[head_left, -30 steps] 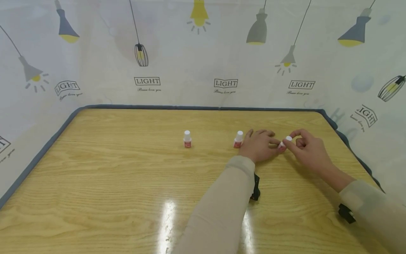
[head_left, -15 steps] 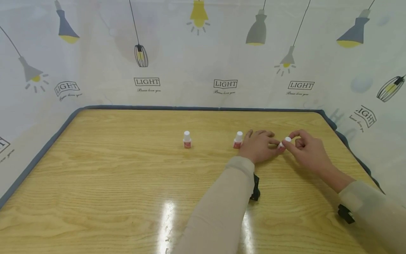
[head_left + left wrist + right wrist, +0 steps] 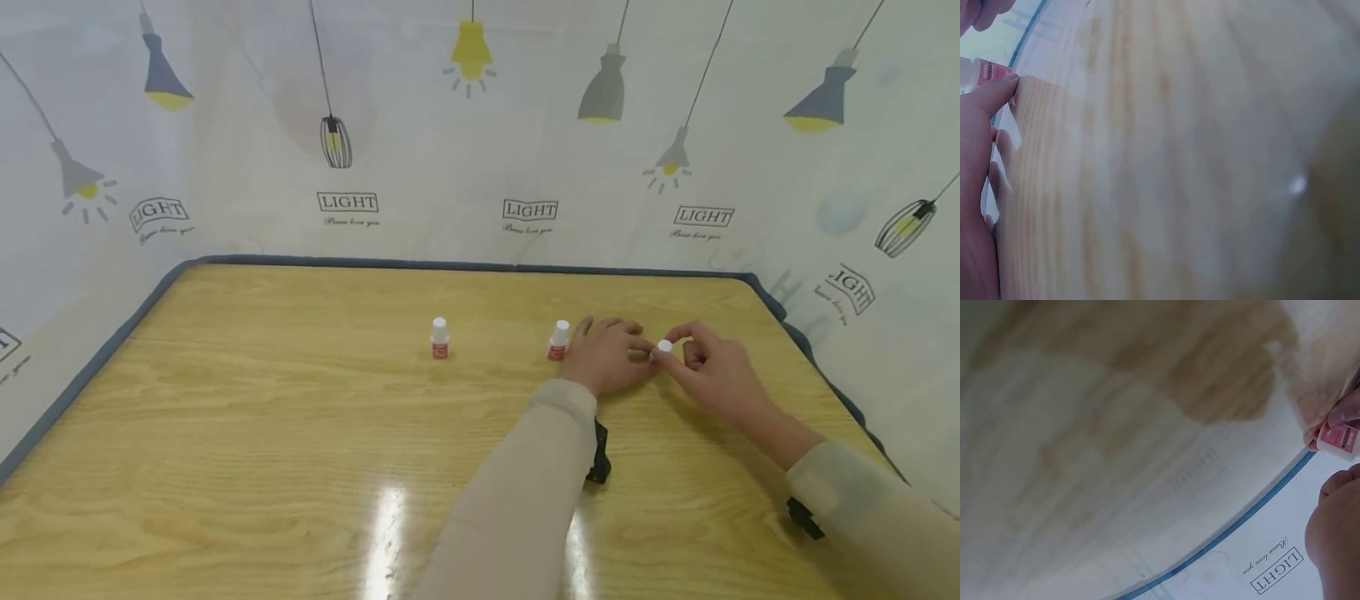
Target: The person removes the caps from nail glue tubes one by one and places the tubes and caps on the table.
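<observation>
A small white bottle with a pink-red label is between both hands at the table's right. My left hand lies palm down, and its thumb and a finger pinch the bottle's lower part. In the left wrist view the thumb lies against the label. My right hand holds the bottle's white cap between thumb and forefinger. Most of the bottle's body is hidden in the head view. A like bottle stands just left of my left hand, and another stands farther left, both capped and upright.
The wooden table has a dark blue-grey edging along its back and sides. A pale curtain printed with lamps surrounds it. Black wrist-camera mounts show beneath the sleeves.
The head view has tilted slightly upward. My right hand has shifted a little toward the left hand, and the bottle's cap now sits closer to the left fingers. The two standing bottles stay put.
</observation>
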`<state>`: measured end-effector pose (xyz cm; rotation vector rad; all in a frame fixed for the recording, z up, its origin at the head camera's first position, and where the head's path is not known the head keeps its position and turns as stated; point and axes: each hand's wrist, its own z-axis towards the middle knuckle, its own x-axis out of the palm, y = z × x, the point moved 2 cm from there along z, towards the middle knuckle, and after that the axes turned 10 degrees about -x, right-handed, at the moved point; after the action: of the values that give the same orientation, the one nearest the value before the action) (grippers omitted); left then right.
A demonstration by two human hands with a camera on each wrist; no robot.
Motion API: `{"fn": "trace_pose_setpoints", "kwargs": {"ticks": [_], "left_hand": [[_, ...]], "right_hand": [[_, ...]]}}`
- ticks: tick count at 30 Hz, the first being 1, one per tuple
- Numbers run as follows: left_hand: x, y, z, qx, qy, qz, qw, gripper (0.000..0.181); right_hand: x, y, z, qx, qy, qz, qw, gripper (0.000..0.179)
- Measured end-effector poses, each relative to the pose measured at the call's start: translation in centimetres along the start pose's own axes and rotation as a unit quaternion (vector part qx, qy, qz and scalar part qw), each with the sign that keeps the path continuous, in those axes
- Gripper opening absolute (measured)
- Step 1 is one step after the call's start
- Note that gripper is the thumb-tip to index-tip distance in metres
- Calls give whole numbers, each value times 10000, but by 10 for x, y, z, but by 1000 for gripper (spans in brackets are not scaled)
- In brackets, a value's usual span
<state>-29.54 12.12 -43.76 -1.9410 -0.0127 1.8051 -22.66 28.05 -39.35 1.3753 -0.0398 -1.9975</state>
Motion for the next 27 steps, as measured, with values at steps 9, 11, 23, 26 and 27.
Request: {"fn": "trace_pose_setpoints", "kwargs": {"ticks": [9,11,23,26,27], "left_hand": [[1,0,3,3,-103,30,9999,38],[0,0,3,-23,-88,33,10000,38],[5,2,4,-17,34,27,10000,41],[5,2,3,-23,53,-10,10000,42],[4,2,3,-24,61,-15,10000,42]], "right_hand": [[-1,2,3,74,-97,-3,9999,24],[-1,2,4,78,-97,5,9999,23],[-2,1,1,199,-82,-5,9998,24],[-2,1,1,224,-91,7,9997,24],[-2,1,1,222,-102,15,9997,24]]}}
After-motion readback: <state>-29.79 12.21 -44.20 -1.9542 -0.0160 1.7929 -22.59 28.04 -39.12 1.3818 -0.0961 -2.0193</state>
